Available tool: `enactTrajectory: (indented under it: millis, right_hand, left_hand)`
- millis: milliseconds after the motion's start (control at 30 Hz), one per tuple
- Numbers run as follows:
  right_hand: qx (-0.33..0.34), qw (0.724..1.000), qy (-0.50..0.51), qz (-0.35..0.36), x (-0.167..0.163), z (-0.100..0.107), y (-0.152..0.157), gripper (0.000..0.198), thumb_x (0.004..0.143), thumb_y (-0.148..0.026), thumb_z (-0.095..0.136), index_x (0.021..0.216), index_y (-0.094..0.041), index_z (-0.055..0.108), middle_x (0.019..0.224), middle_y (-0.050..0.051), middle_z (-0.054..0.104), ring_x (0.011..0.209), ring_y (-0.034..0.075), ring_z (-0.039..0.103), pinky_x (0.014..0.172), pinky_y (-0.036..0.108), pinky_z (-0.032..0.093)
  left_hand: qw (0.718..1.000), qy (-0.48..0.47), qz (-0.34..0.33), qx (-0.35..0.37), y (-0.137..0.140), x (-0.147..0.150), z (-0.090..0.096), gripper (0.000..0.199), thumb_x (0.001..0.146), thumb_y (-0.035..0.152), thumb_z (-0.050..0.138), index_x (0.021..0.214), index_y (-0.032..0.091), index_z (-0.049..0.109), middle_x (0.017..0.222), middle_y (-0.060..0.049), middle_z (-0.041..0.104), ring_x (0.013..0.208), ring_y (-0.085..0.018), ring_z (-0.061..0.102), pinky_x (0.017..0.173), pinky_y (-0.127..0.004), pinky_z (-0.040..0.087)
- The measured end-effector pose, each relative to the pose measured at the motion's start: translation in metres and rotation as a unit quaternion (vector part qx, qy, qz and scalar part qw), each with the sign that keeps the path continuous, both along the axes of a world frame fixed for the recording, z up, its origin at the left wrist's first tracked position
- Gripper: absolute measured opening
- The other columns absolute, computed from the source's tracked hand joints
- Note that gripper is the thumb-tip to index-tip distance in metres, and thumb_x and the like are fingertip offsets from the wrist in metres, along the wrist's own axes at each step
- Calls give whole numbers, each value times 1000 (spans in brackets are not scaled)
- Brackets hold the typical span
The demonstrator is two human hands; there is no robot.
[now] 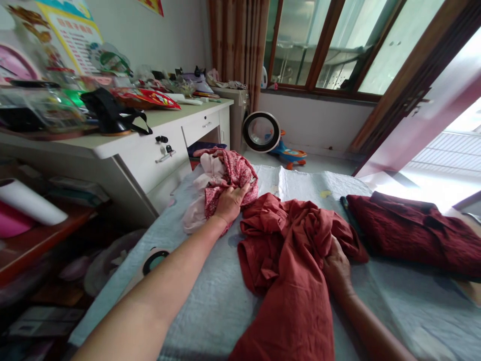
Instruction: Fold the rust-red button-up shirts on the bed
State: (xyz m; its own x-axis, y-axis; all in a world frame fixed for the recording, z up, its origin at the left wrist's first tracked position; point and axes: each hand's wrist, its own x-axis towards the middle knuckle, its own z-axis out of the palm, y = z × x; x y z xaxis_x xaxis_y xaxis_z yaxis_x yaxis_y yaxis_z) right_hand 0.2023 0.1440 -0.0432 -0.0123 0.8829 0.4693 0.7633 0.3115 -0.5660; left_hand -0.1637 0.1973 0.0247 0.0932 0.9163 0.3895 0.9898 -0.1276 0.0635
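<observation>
My left hand [230,204] is closed on a red floral-print garment [239,168] that lies crumpled with a pale pink cloth [212,168] on the bed. One finger stretches along the fabric, and the other fingertips sink into its folds. My right hand [337,265] grips the right side of a rust-red garment [296,281], its fingertips hidden in the cloth. This garment is bunched at the top, and a long part trails toward me. To the right of that hand lies a folded dark maroon garment [413,233].
A light blue sheet [203,301] covers the bed. A cluttered white desk [165,165] stands at the left, above a low red shelf [75,240]. Beyond the bed are a round black-and-white object [245,131] and a blue-orange ride-on toy [289,152]. A door [424,100] stands at the right.
</observation>
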Motion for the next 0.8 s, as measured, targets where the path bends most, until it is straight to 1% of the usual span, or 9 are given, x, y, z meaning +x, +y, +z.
enactTrajectory:
  millis: [67,167,267,367,467,533,600,667,800]
  right_hand:
    - [-1,1000,3,0,0,0,0,48,80,-52,54,117,-21,57,112,11,66,95,28,62,82,40,49]
    - [7,1000,6,-1,0,-1,1,53,80,-54,54,121,-21,56,115,12,65,101,30,61,85,41,48]
    - [12,1000,10,0,0,-1,1,55,80,-55,54,123,-21,55,116,12,65,102,30,61,86,42,48]
    - [3,1000,10,0,-2,2,-1,52,80,-56,54,117,-20,57,111,12,66,95,29,61,83,41,48]
    - [7,1000,9,-6,-5,6,-2,50,80,-57,54,113,-20,58,105,11,66,90,27,61,81,40,48]
    - [9,1000,7,-4,-6,8,-3,49,80,-57,54,113,-20,59,104,11,66,89,27,60,80,39,48]
    - [7,1000,8,-5,-6,8,-3,50,79,-57,53,113,-20,58,104,11,66,88,26,60,79,39,48]
    - [1,1000,13,-8,-6,8,-3,52,79,-58,54,114,-19,58,103,11,66,87,26,60,79,39,48]
    - [0,1000,17,-10,-6,8,-3,52,78,-58,56,113,-20,59,105,11,66,88,26,60,80,38,48]
  left_hand:
    - [999,-26,46,3,-1,-3,-9,81,77,10,53,153,20,27,117,-12,65,107,-29,54,97,-43,38]
    - [992,-56,110,7,-3,-14,-8,90,74,24,67,153,17,25,118,-17,63,115,-36,49,105,-52,29]
    - [992,-69,109,-16,-6,-30,-1,93,69,47,75,150,25,34,133,-15,51,122,-39,44,107,-52,30]
    - [993,-90,73,-1,-10,-54,5,87,66,63,74,140,24,49,144,-14,37,130,-38,40,109,-46,33]
    - [983,-132,109,63,-14,-90,5,49,90,54,49,125,21,62,141,-12,44,131,-29,43,111,-41,34]
    - [959,-156,230,54,-16,-115,0,46,99,39,27,122,18,62,131,-14,55,127,-27,48,107,-42,38]
    - [922,-160,348,-53,-20,-134,-10,46,96,36,31,127,14,57,127,-19,59,119,-32,55,97,-46,45]
    - [903,-148,379,-136,-25,-143,-23,47,91,38,42,127,13,57,125,-23,60,117,-37,57,92,-50,47]
    - [912,-121,369,-133,-34,-141,-44,49,93,36,37,133,14,53,139,-24,50,132,-39,45,102,-55,39]
